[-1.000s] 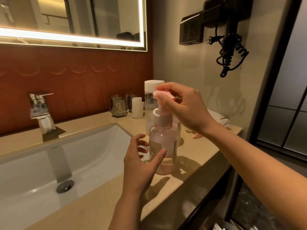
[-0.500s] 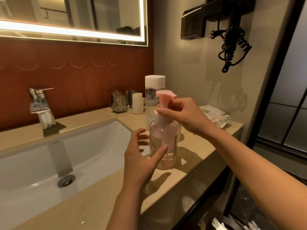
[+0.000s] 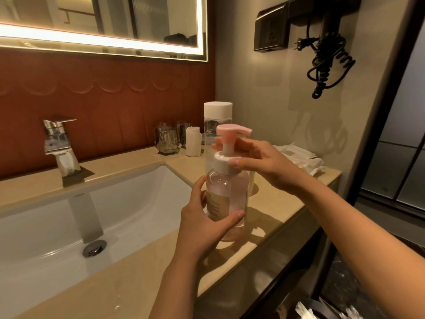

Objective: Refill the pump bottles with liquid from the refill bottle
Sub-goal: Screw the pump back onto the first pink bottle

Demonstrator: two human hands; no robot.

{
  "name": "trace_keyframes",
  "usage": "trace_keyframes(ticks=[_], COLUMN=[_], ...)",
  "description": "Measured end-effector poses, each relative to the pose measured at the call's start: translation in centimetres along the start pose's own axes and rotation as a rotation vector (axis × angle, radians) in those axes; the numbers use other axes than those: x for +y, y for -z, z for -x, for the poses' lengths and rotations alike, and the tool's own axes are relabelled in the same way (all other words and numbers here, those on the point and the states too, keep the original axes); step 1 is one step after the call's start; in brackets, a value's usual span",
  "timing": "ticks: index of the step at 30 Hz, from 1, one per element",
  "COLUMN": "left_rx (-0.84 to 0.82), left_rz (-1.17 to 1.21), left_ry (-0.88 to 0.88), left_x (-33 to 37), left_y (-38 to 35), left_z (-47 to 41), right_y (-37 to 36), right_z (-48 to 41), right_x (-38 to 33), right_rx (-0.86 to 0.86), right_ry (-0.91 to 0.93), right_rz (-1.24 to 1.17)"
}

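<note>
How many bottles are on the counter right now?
2: the pump bottle, held near the counter's front edge; the white-capped bottle just behind it. Another may be hidden behind them.

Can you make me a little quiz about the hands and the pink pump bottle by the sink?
1. True or false: the left hand holds the pump bottle by its clear body.
2. Which hand pinches the white collar under the pump? A) left hand B) right hand
3. Fill in: the tall bottle behind has a ___ cap.

Key: 1 true; 2 B; 3 white.
</note>
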State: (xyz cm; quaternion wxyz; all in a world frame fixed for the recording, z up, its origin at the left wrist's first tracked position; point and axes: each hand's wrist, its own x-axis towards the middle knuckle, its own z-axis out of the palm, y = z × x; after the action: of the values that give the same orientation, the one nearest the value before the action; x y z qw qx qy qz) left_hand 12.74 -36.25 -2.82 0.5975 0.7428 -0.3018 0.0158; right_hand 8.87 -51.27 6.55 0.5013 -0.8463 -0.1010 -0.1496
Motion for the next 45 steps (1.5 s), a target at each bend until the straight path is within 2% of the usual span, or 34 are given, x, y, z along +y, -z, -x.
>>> trace_keyframes(ticks=[6,12,14,19,21,24,27,32,33,35,38,40,42,45], left_rx=[0.011,0.021,0.019,0.005,0.002,0.002,0.005,0.012,0.013,0.012,-0.001,0.003,0.008,0.01], left_rz=[-0.002,-0.012,-0.011,0.014,0.019,0.022,0.011,-0.005,-0.001,0.011,0.027,0.023,0.017,0.007], left_ry=[-0.007,0.013,0.022,0.012,0.02,0.019,0.009,0.007,0.012,0.017,0.009,0.003,0.002,0.006], left_x=[-0.3,-0.5,-0.4,-0.1,0.1,0.2,0.0,-0.5,-0.5,-0.6,-0.5,-0.5,-0.6,-0.8], left_y=[0.0,-0.2,-0.2,-0.1,-0.1,0.0,0.0,-0.2,-0.2,-0.1,-0.1,-0.1,-0.1,-0.1], left_z=[0.0,0.0,0.0,0.1,0.2,0.2,0.2,0.1,0.1,0.1,0.1,0.1,0.0,0.0], right_y=[-0.5,-2.8,-2.8,-1.1,-0.6,-0.3,-0.7,-2.8,-2.9,-2.7,-1.8,-1.2,-1.3,-2.6], right_z=[0.4,-0.6,-0.6,-0.1,-0.1,0.1,0.2,-0.6,-0.8,-1.1,-0.8,-0.4,0.1,0.1], right_x=[0.0,0.1,0.0,-0.2,0.1,0.4,0.4,0.0,-0.2,-0.4,-0.3,0.1,0.2,0.5], right_rx=[0.078,0.313,0.271,-0.045,-0.081,-0.044,0.084,0.297,0.307,0.212,-0.007,-0.048,0.016,0.222], right_ry=[0.043,0.04,0.027,-0.017,-0.03,-0.01,0.017,0.0,-0.004,-0.022,-0.05,-0.05,-0.026,0.0], right_rz=[-0.066,0.201,0.257,0.001,-0.04,-0.106,-0.135,0.038,0.092,0.122,-0.053,-0.1,-0.124,-0.102])
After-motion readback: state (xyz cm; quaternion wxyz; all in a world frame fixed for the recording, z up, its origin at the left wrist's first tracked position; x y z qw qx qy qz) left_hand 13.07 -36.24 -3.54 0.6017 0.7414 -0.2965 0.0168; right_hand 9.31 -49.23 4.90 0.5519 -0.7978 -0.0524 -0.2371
